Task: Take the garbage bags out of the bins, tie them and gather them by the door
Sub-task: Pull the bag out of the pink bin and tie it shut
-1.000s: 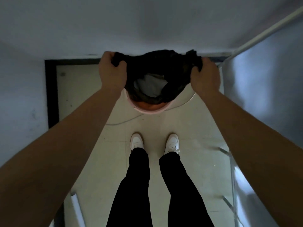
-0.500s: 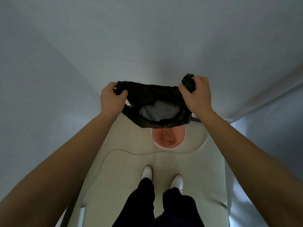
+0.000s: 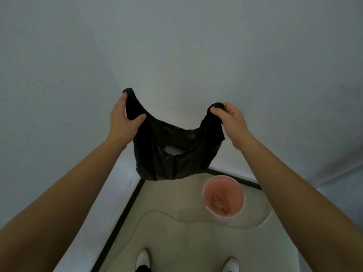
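A black garbage bag (image 3: pixel 172 152) hangs in the air in front of me, clear of the bin. My left hand (image 3: pixel 123 118) grips its left top corner and my right hand (image 3: pixel 228 118) pinches its right top corner, so the mouth sags between them. A small gap shows something pale inside. Below and to the right, the round pink bin (image 3: pixel 224 197) stands on the floor with no bag in it and some crumbs at its bottom.
White walls close in on the left and ahead, with a dark skirting strip (image 3: pixel 125 209) along the floor. A thin cable (image 3: pixel 196 222) curves over the pale floor before the bin. My white shoes (image 3: pixel 143 258) show at the bottom edge.
The bag has come up fully out of the pink bin and shifted left. My hands have moved apart and higher, and my view has tilted up toward the wall.
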Demonstrator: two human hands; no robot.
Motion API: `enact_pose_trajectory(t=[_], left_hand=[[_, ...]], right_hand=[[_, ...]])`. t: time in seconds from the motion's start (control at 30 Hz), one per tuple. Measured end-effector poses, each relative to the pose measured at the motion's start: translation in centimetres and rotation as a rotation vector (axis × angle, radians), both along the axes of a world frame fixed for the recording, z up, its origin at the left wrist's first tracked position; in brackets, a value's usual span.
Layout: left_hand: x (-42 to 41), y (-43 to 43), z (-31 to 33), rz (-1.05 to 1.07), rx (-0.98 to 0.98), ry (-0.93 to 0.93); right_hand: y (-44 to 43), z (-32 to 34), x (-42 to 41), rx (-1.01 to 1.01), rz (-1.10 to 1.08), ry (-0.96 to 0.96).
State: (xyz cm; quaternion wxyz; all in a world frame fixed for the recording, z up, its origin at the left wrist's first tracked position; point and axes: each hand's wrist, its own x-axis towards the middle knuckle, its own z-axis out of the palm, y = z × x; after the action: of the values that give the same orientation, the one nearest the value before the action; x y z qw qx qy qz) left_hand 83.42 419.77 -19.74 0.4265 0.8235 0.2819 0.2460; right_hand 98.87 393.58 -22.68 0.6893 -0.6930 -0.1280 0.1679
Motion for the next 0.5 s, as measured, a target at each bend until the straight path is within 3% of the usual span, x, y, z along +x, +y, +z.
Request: enact_pose_trajectory(t=[0.13, 0.33, 0.5], left_hand=[[-2.2, 5.5, -0.4, -0.063, -0.074, -0.052], [-4.6, 12.9, -2.9, -0.113, -0.229, -0.046], [-4.3, 15.0, -6.5, -0.208, -0.514, -0.009]], right_hand=[[4.3, 0.4, -1.8, -0.105, 0.053, -0.062], [11.6, -0.7, -6.1, -0.338, -0.066, -0.163], [14.5, -3.1, -8.1, -0.433, -0.177, -0.11]])
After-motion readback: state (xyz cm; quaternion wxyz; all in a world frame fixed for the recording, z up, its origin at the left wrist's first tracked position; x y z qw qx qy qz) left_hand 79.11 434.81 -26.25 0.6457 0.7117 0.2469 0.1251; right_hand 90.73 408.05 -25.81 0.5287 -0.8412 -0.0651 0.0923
